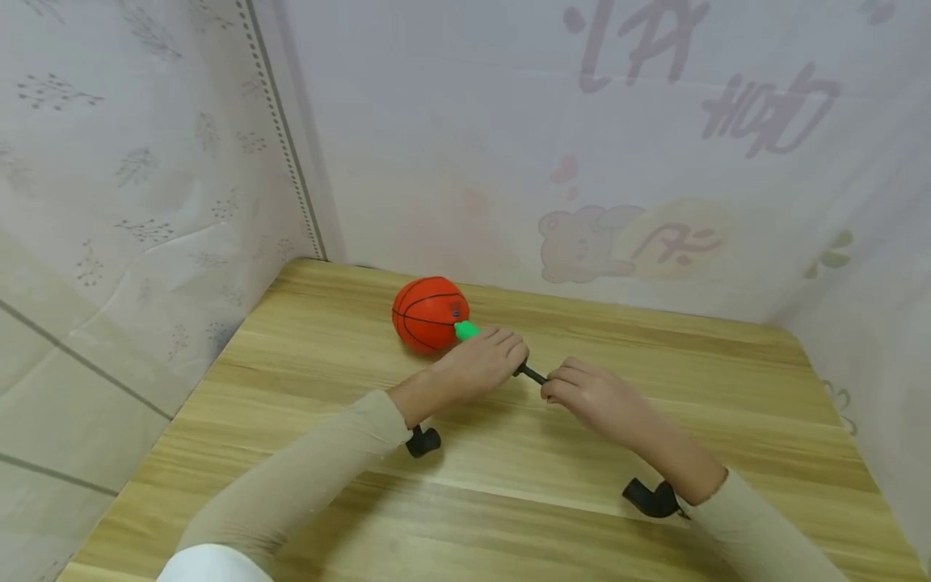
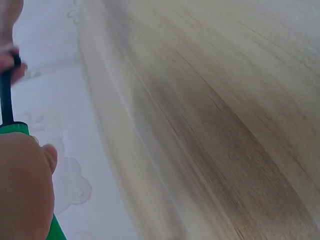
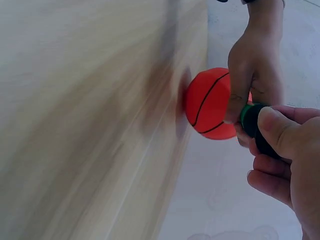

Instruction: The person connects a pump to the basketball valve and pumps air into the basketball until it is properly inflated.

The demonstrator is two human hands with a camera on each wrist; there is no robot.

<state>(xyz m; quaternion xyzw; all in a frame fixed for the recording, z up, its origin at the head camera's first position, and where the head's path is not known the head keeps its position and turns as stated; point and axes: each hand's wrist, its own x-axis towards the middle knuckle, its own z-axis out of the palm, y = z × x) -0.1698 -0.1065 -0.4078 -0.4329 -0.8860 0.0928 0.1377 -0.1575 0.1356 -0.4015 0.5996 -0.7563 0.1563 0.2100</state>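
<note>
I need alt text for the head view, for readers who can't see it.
A person's left hand grips a green pump while the right hand holds its black rod, above a wooden table. The pump overlaps the right edge of a red basketball; whether they touch is unclear.

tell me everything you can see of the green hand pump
The hand pump has a green barrel, plastic by its look, with a black collar and a thin black rod sticking out. It is held above the wooden tabletop, diagonal in the head view. The left hand grips the barrel; the right hand holds the black handle. Its green front end overlaps the basketball there; whether they touch is unclear.
</note>
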